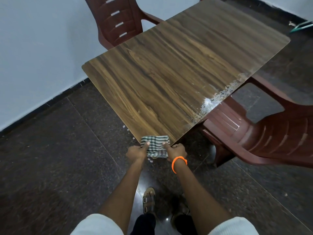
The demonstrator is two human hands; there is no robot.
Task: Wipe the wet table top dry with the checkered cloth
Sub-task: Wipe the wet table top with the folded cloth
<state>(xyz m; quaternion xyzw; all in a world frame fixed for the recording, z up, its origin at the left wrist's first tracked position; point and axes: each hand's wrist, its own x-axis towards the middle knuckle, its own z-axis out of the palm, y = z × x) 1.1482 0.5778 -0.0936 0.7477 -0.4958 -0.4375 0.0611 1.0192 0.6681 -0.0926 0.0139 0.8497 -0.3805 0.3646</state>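
A folded green-and-white checkered cloth (155, 145) lies over the near corner of the wooden table top (177, 73), partly hanging below the edge. My left hand (137, 152) grips its left side with the thumb on top. My right hand (177, 150), with an orange band on the wrist, grips its right side the same way. Water drops and a wet sheen (218, 100) line the table's right edge.
One maroon plastic chair (118, 22) stands behind the table by the white wall. Another maroon chair (264, 134) is tucked in at the right side. Dark speckled floor tiles surround the table, and my sandalled feet (149, 199) stand close to the near corner.
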